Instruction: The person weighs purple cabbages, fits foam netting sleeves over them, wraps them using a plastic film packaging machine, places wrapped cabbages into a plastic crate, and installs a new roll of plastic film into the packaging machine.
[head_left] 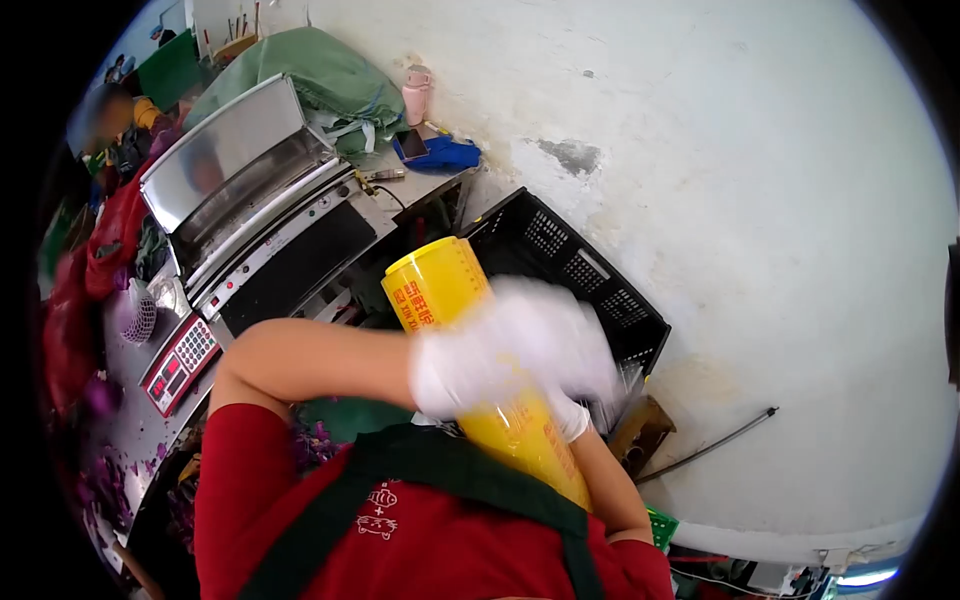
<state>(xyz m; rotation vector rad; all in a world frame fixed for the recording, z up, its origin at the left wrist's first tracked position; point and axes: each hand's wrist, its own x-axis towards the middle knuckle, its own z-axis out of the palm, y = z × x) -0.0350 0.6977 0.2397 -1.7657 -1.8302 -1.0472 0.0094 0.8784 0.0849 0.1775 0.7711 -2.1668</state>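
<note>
A large yellow roll of cling film with red lettering leans at a slant against my chest, its round end pointing up and away. Across its middle lies my left hand, in a white glove and seemingly wrapped round it. My right hand, also white-gloved, overlaps it at the roll's far side; motion smears its fingers, so their grip cannot be made out. Just beyond both hands is a black plastic crate.
A wrapping machine with a raised metal lid stands on the left, beside a red-edged scale. Behind are a green sack, a pink bottle and a blue cloth. Another person is far left. A wall bounds the right.
</note>
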